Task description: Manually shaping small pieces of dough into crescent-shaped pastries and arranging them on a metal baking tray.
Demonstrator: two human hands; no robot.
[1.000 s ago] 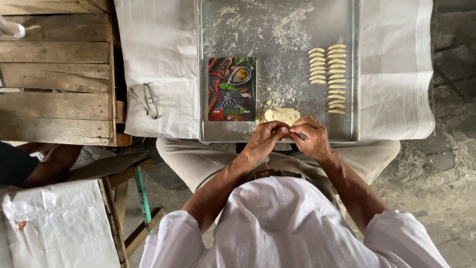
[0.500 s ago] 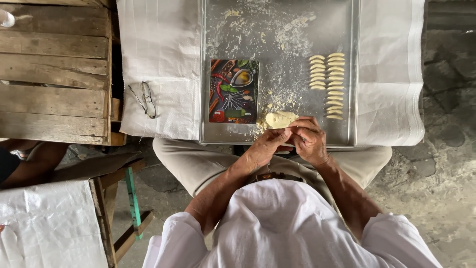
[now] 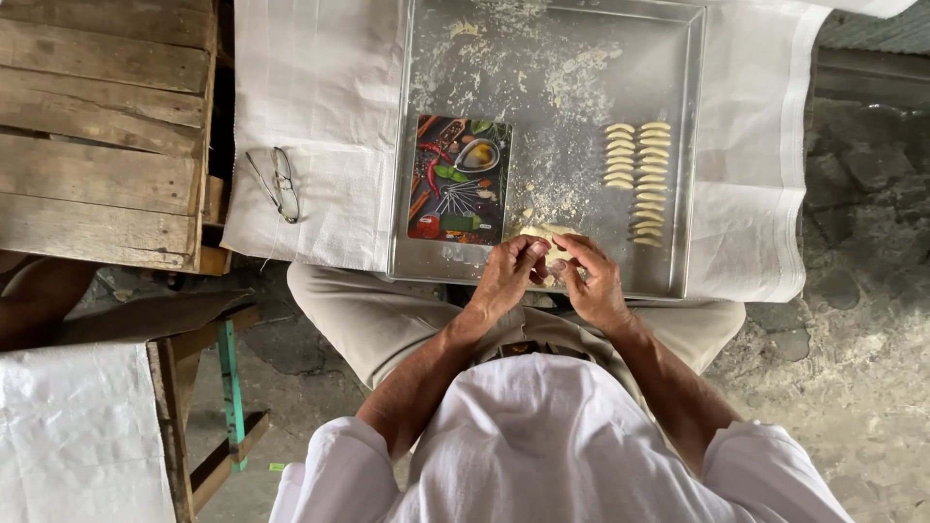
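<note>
Where hands (image 3: 552, 276) meet, dough (image 3: 544, 235)

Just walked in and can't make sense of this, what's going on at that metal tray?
A seated person works a pale lump of dough with both hands, left hand and right hand, at the near edge of a floury metal tray. Two rows of shaped dough pieces lie to the right, a colourful picture board to the left. Eyeglasses rest on the white cloth.

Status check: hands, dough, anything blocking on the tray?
Left hand and right hand both pinching the dough at the tray's near edge. Shaped pieces in two rows to the right, apart. Cutting board left. Nothing blocking.
</note>
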